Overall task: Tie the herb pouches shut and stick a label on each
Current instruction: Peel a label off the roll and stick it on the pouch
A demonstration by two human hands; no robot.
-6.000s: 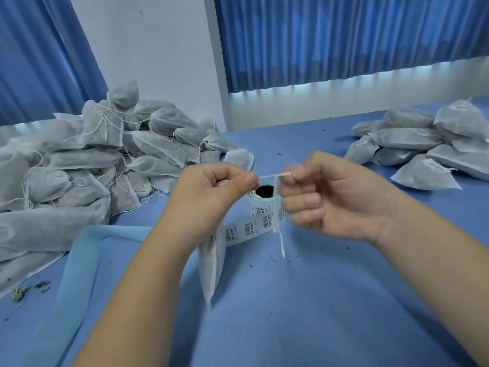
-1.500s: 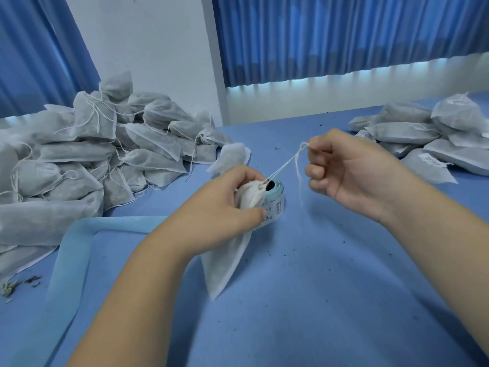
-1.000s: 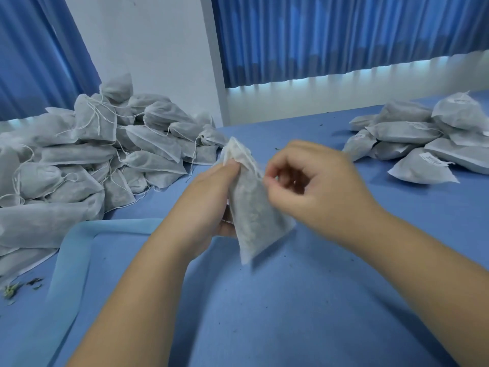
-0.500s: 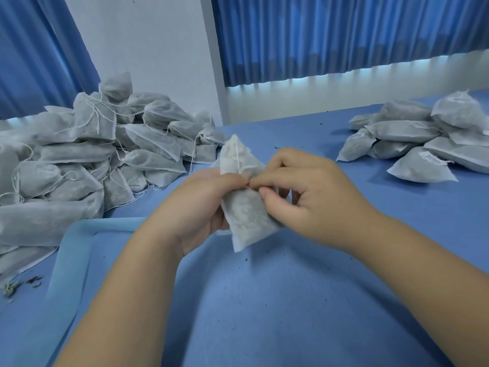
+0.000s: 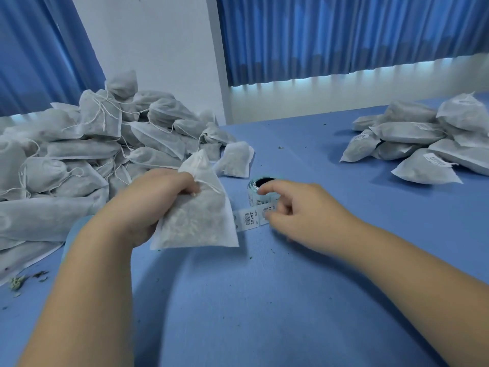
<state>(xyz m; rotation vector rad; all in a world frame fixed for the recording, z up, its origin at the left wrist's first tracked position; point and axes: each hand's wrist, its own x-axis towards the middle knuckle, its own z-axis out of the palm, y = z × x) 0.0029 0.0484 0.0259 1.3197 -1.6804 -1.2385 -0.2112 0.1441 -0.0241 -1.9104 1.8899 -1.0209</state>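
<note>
Holding white fabric herb pouch in my left hand, fingers curled round neck, face up over blue table for labelling. Right hand pinches white barcode label strip, ready to peel.

The bench in front of me has a plain blue top, and it reaches to the far wall. Small dark green herb crumbs are scattered on it, and a bigger pale green bit of dried herb lies near my left edge. A light blue strip lies flat on the bench at my left. Behind the bench a white wall column stands between two pleated blue curtains, one at the left and one wider at the right. Under the right curtain there is a band of white wall.
</note>
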